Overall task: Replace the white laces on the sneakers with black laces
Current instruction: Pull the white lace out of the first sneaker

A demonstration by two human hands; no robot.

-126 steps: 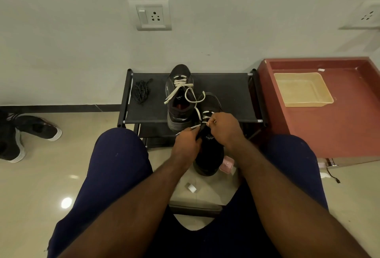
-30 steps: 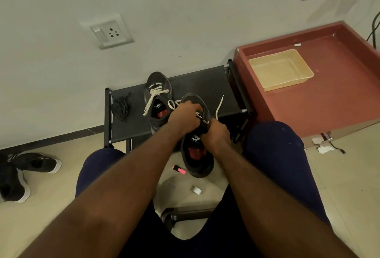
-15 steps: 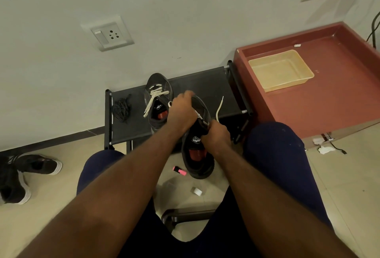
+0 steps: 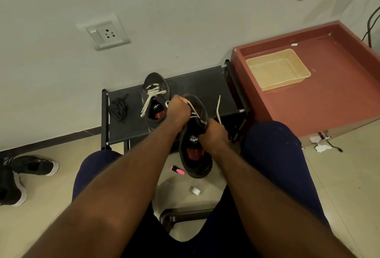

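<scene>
I hold a black sneaker in the air in front of my knees, toe pointing away. My right hand grips its side near the tongue. My left hand is closed on the white lace near the toe end, the lace stretched from the eyelets. A loose end of that lace hangs to the right. The second black sneaker, still with white laces, stands on the black shoe rack. A bundle of black laces lies on the rack's left part.
A red-brown low cabinet with a beige tray stands right of the rack. On the floor lie a pink highlighter, a small white piece and another pair of black shoes at far left. A wall stands behind the rack.
My left hand has pulled the white lace up and away from the sneaker's toe end, drawing it taut. The right hand keeps hold of the sneaker.
</scene>
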